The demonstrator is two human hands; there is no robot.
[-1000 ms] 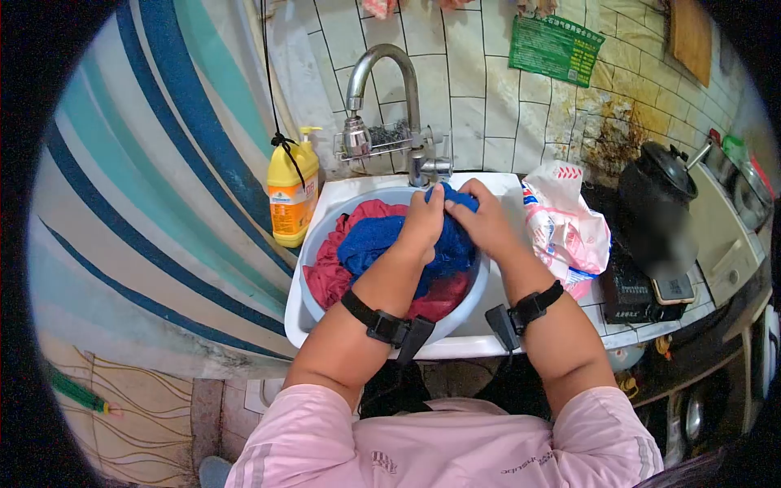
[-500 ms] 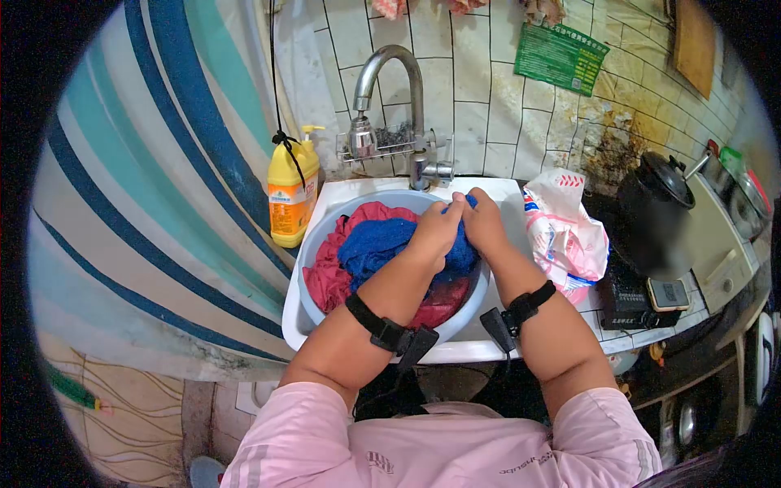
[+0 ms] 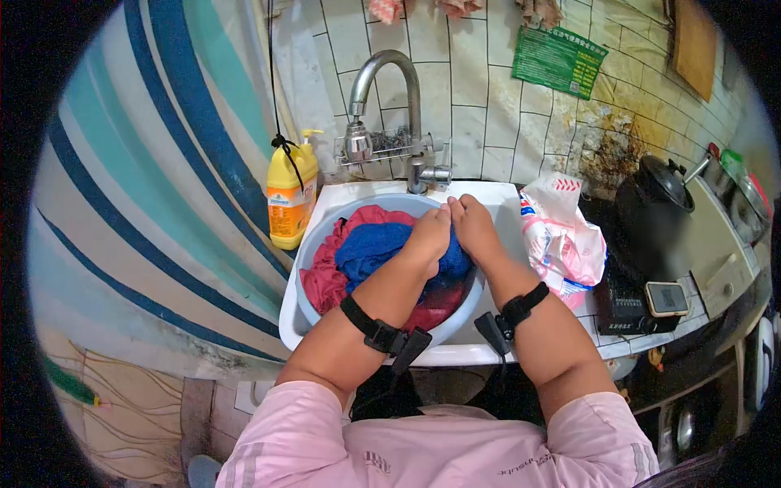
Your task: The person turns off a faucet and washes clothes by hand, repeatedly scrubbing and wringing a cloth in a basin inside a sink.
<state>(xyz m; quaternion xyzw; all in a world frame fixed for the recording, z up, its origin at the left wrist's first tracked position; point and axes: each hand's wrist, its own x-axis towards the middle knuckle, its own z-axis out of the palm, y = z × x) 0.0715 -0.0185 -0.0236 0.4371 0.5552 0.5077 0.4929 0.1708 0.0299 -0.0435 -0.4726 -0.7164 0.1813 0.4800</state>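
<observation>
A light blue basin point(image 3: 307, 302) holds a wet blue cloth point(image 3: 370, 248) and a crumpled dark pink cloth point(image 3: 323, 278) with water around them. Over the right part of the basin, my left hand point(image 3: 431, 237) is closed on the blue cloth. Close beside it, my right hand point(image 3: 473, 226) is also closed, its fingers bunched on the same cloth. Both sets of knuckles nearly touch near the far rim. The bit of cloth between my fingers is mostly hidden by the hands.
The basin sits in a white sink point(image 3: 496, 324) under a chrome faucet point(image 3: 416, 122). A yellow pump bottle point(image 3: 291, 199) stands at left. To the right are a white and pink plastic bag point(image 3: 564, 236), a phone point(image 3: 667, 298) and a black pot point(image 3: 651, 203).
Both hands stay closed together over the basin, with only a slight shift. The blue bit of cloth that showed at my right fingertips is no longer visible.
</observation>
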